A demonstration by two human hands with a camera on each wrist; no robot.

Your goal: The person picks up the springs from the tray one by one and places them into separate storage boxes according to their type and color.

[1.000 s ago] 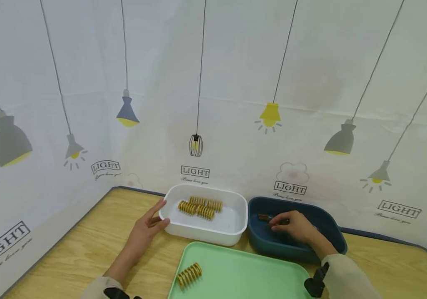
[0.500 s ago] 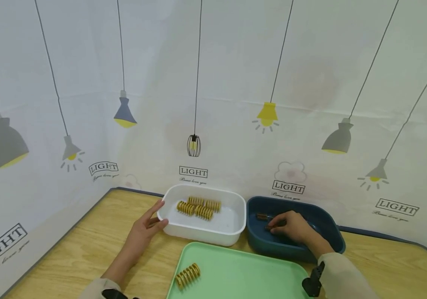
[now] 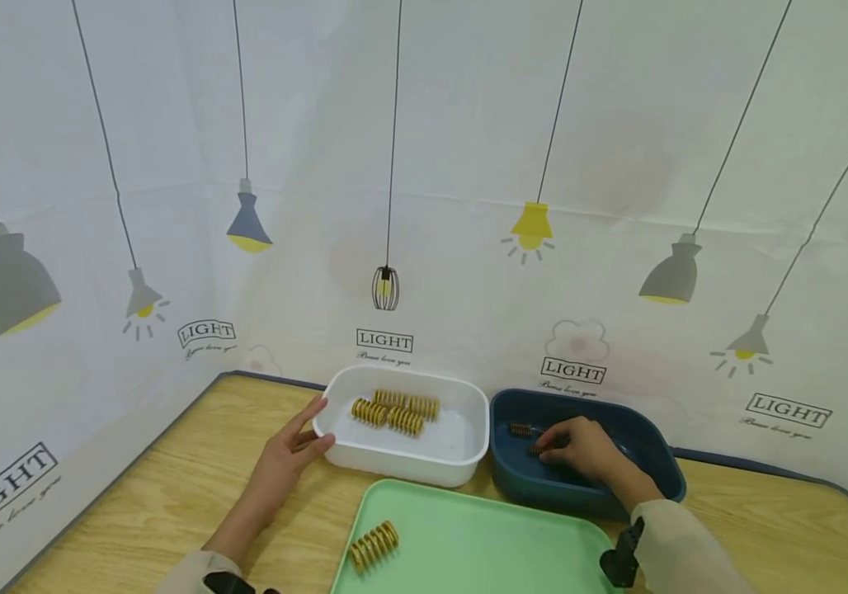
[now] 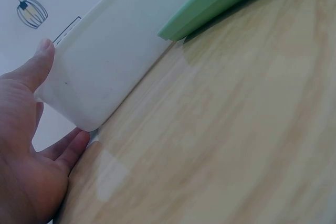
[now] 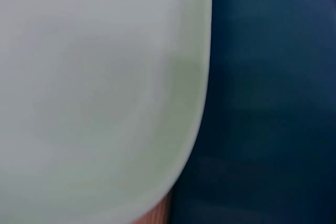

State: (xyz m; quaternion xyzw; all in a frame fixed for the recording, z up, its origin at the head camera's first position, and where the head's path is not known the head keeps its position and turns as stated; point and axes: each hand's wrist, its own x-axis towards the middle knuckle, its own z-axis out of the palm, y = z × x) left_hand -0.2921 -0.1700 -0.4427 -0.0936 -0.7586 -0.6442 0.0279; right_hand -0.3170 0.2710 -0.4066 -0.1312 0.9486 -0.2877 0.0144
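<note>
My left hand (image 3: 279, 462) rests at the left end of a white plastic bin (image 3: 409, 464), its thumb and fingers spread against the corner. In the left wrist view, the thumb (image 4: 38, 69) touches the wall near the rim. Inside the bin lie several gold-coloured coil springs (image 3: 405, 421). My right hand (image 3: 587, 450) reaches into the dark blue bin (image 3: 580, 493), its fingertips pinching a small brown coil spring (image 3: 534, 450), partly hidden by them. Another small brown spring (image 3: 520, 430) lies just behind it. The right wrist view shows only bin walls, blurred.
A light green tray (image 3: 483, 544) sits in front of the bins, with one larger gold spring (image 3: 374, 546) at its left. The wooden table (image 3: 149, 503) extends to both sides. A printed cloth wall (image 3: 461, 289) stands right behind the bins.
My right hand has shifted slightly within the blue bin, and the small spring at its fingertips shows more clearly. The left hand has stayed at the white bin's end.
</note>
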